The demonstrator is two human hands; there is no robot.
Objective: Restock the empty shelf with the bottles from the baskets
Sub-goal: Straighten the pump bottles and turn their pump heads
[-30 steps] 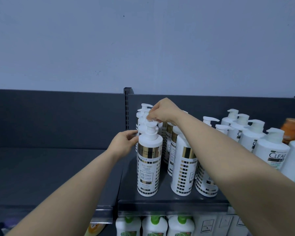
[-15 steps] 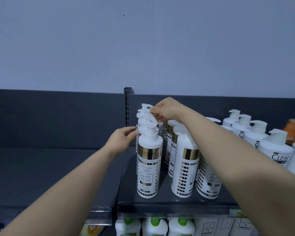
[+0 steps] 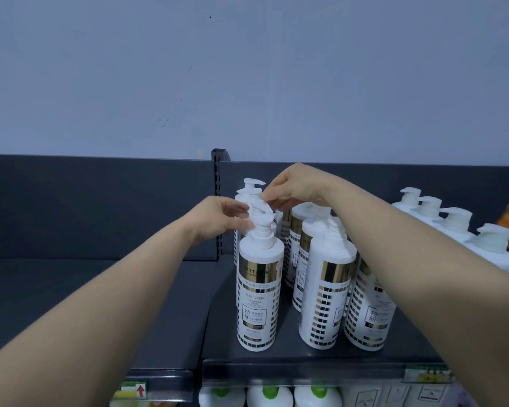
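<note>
Gold-banded pump bottles (image 3: 259,295) were shelved; one pump head (image 3: 259,204) was pinched by right hand (image 3: 297,186), left hand (image 3: 218,218) grip indeterminate; adjoining shelf (image 3: 86,304) unstocked.

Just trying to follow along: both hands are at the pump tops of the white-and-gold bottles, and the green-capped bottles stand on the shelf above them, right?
Not quite: the head view shows the green-capped bottles on the shelf below them, not above. The left hand and right hand are indeed at the pump tops of the white-and-gold bottles.
</note>
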